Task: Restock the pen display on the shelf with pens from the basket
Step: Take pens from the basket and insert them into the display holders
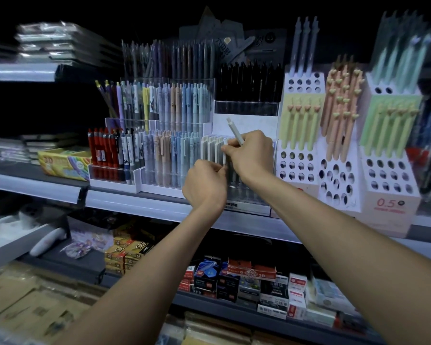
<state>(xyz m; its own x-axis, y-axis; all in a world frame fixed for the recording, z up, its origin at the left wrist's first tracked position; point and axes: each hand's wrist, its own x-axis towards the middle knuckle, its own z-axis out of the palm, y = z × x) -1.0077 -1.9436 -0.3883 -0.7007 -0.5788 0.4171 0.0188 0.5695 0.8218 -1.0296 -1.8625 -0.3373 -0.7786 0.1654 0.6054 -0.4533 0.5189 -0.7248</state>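
The only large print that reads cleanly is "0.5" in red on the pink cardboard pen stand (388, 204) at the right; a yellow box (62, 164) on the left shows "3D", and a red box (253, 271) on the lower shelf shows "28". The small label (234, 204) under the display is too blurred to read. The clear tiered pen display (174, 179) stands on the grey shelf (135, 202), filled with red pens (101, 151) at its left, pastel blue and beige ones in the middle, and a row of white pens (210, 148) in the front tier. The right hand (253, 155) is curled round a pale grey pen (235, 131), whose top tilts up and left, while its fingertips touch the tops of the white pens. The left hand (205, 186), just below, pinches the white pens low on their barrels. Both hands cover the display's right end. Beside them rise punched cardboard holders with yellow-green pens (300, 125) and peach heart-topped pens (341, 108).
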